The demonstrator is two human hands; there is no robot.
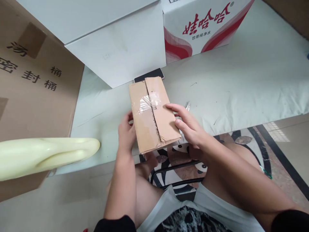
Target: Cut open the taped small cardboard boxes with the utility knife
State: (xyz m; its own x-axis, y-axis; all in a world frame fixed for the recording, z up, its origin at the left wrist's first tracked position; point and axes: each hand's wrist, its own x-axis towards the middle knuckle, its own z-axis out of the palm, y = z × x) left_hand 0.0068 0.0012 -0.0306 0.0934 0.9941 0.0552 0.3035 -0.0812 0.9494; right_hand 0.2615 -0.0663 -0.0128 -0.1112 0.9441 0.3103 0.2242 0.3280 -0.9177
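A small brown cardboard box [166,119] is held tilted in front of me, its top flaps meeting in a seam. Wrinkled clear tape [145,103] crosses that seam near the middle. My left hand [126,132] grips the box's left side, its fingers partly hidden behind it. On the right edge, my right hand [187,124] holds the box with thumb and index finger on the top flap. Just beyond the right hand, a thin metallic object [188,105], perhaps a knife, lies on the pale green cloth [241,93]. A dark phone [149,76] lies partly hidden behind the box.
At the back stand a large white box [118,51] and a white-and-red printed carton [205,30]. A big brown carton [60,96] borders the left side. A pale yellow smooth object [72,151] juts in from the left. The table's front edge runs below my hands.
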